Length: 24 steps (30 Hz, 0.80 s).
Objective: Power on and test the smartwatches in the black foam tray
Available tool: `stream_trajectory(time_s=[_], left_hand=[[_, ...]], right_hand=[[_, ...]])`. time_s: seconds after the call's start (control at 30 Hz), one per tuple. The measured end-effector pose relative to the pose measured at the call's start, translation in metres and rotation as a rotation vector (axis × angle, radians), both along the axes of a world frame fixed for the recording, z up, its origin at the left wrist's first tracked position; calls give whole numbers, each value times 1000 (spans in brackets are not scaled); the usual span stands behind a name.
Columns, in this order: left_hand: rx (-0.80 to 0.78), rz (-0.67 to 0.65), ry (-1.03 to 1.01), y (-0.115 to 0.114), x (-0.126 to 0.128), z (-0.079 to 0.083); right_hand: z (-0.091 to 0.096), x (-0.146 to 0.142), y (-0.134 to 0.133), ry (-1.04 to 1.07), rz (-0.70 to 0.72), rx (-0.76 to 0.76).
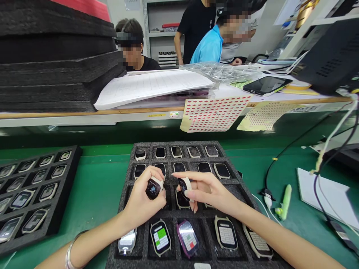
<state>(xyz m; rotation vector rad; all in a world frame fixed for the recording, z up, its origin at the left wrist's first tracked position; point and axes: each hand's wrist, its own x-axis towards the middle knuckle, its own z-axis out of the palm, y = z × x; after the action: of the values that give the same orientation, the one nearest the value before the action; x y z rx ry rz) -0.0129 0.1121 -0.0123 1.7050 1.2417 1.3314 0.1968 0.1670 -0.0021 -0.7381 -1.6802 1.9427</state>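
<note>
My left hand (pixel 141 200) is closed round a small smartwatch body (pixel 153 188) with a lit screen, held above the black foam tray (pixel 127 224). My right hand (pixel 206 190) pinches a second watch body (pixel 184 185) between thumb and fingers, just right of the first. Both hover over the tray's third row. The tray's pockets hold several watch bodies: dark screens in the far rows (pixel 179 151), lit screens in the near row (pixel 160 236).
A second foam tray (pixel 67 175) of watch bodies lies at the left on the green mat. Cables, a green pen (pixel 285 200) and white paper (pixel 322 192) lie at right. Above runs a shelf with papers, sticker sheets (pixel 213 114), a tablet (pixel 266 85) and stacked black foam. Other people sit behind it.
</note>
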Motion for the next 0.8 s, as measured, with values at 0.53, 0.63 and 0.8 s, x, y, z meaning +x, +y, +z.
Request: stream_trajectory(time_s=[0.53, 0.63, 0.8], left_hand=[[-25, 16, 18, 1, -1, -3], [-31, 15, 13, 2, -1, -3], [-49, 25, 29, 3, -1, -4]], right_hand=[[4, 0, 0, 15, -11, -17], [5, 0, 0, 10, -13, -20], [7, -1, 0, -2, -33, -7]])
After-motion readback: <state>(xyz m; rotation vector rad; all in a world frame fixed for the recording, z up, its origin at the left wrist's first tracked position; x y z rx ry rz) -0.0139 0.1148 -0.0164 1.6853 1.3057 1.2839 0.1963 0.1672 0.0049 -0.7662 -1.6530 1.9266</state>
